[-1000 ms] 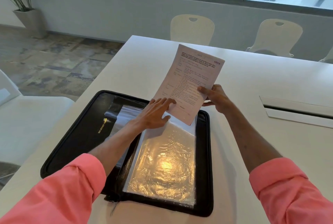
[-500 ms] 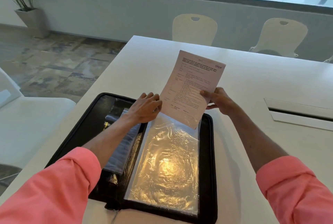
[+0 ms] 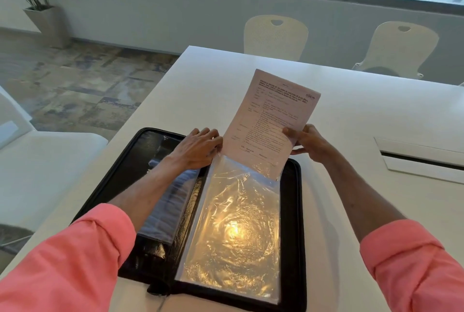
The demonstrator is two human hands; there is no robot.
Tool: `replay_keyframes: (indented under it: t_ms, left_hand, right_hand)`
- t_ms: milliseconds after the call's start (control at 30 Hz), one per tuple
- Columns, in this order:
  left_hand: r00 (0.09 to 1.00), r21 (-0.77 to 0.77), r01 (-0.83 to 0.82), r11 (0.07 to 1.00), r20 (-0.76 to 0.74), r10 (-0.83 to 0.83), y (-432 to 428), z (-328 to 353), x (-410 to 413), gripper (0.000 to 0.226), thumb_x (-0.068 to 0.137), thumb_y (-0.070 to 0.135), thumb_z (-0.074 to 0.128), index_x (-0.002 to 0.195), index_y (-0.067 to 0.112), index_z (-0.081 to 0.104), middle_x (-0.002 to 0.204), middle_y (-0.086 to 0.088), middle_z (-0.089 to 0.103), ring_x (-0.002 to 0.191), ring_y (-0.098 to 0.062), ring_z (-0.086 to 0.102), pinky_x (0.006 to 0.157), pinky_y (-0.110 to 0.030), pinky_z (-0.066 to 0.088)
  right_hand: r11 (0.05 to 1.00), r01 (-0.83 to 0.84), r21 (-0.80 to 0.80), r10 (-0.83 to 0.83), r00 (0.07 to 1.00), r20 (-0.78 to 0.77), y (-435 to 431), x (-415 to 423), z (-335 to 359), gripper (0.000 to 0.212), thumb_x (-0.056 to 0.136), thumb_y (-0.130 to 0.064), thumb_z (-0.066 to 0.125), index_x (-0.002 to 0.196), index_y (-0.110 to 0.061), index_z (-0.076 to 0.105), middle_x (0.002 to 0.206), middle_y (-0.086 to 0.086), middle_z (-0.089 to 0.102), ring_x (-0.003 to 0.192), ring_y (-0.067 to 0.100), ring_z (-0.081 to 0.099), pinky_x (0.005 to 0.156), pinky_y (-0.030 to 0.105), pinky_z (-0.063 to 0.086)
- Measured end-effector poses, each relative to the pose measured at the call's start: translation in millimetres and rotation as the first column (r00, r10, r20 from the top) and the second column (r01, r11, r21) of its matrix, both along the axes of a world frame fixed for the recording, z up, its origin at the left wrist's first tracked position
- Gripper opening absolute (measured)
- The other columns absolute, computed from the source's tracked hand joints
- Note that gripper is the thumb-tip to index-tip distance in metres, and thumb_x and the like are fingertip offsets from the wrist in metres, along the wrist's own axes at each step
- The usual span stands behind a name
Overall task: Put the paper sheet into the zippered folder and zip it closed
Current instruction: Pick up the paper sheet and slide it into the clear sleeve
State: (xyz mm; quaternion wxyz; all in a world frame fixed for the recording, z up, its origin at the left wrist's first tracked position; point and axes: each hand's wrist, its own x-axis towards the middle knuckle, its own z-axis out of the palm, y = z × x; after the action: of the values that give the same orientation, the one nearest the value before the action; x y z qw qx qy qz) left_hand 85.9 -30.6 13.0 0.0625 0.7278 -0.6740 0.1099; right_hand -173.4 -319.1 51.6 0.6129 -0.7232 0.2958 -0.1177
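A black zippered folder (image 3: pixel 292 211) lies open on the white table, with shiny clear plastic sleeves (image 3: pixel 236 231) on its right half. A printed paper sheet (image 3: pixel 271 120) stands tilted above the sleeve's top edge, and its lower corner sits just inside the sleeve opening. My right hand (image 3: pixel 307 142) pinches the sheet's right edge. My left hand (image 3: pixel 198 147) grips the top left corner of the sleeve, fingers curled over its edge.
The white table (image 3: pixel 351 110) has a cable hatch (image 3: pixel 421 156) at the right. Two cream chairs (image 3: pixel 276 35) stand at its far side, and a white seat (image 3: pixel 37 168) is at the left. A potted plant (image 3: pixel 42 10) stands in the far left corner.
My left hand left the paper's lower edge and took hold of the sleeve's top corner. The sheet turned more upright and its bottom corner slid into the sleeve opening.
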Motion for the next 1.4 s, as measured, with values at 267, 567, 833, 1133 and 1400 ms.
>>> replay_keyframes:
  t_ms: [267,567,833,1133,1400]
  left_hand:
    - [0.997,-0.017,-0.025,1.0,-0.074,0.024,-3.4,-8.6,0.0,0.022,0.106,0.031,0.052,0.12,0.022,0.067,0.126,0.001,0.061,0.107,-0.017,0.062,0.094,-0.038,0.054]
    - [0.994,-0.143,-0.054,0.988,-0.102,0.039,5.3,-15.0,-7.7,0.016,0.109,0.028,0.056,0.114,0.017,0.068,0.116,0.002,0.064,0.096,-0.015,0.064,0.087,-0.034,0.054]
    - [0.979,-0.163,-0.075,0.984,-0.198,0.042,4.4,-20.0,-8.7,0.012,0.108,0.029,0.061,0.112,0.018,0.065,0.115,0.003,0.062,0.095,-0.012,0.064,0.088,-0.035,0.059]
    - [0.998,-0.076,0.014,0.997,-0.064,-0.019,1.1,-15.7,-1.9,0.016,0.112,0.031,0.052,0.12,0.019,0.059,0.122,0.002,0.056,0.099,-0.014,0.061,0.088,-0.037,0.055]
    - [0.997,-0.04,0.07,0.997,-0.028,-0.071,-12.5,-10.6,-2.9,0.021,0.109,0.034,0.052,0.121,0.019,0.059,0.129,-0.001,0.058,0.103,-0.016,0.061,0.094,-0.037,0.052]
  right_hand:
    - [0.982,0.114,0.153,-0.103,0.991,-0.081,-9.1,4.0,-9.9,0.038,0.098,-0.02,0.082,0.133,-0.012,0.07,0.114,0.006,0.085,0.105,0.028,0.082,0.076,0.04,0.068]
    - [0.983,0.09,0.162,-0.088,0.996,-0.02,-10.7,0.2,-13.9,0.037,0.098,-0.011,0.08,0.133,-0.008,0.069,0.119,0.012,0.082,0.107,0.033,0.082,0.078,0.043,0.07]
    - [0.997,-0.027,0.072,0.026,1.0,0.017,-8.3,-2.7,-12.2,0.032,0.102,-0.018,0.076,0.132,-0.01,0.068,0.112,0.006,0.084,0.104,0.03,0.082,0.077,0.044,0.07]
    - [0.987,-0.161,0.03,0.162,0.985,-0.051,-23.1,0.0,-1.8,0.035,0.105,-0.016,0.073,0.136,-0.004,0.066,0.114,0.009,0.083,0.1,0.032,0.08,0.072,0.034,0.068]
    - [0.957,-0.288,-0.039,0.279,0.947,-0.16,-17.6,19.7,1.1,0.052,0.095,-0.039,0.083,0.139,-0.014,0.07,0.125,0.007,0.081,0.113,0.026,0.08,0.088,0.049,0.067]
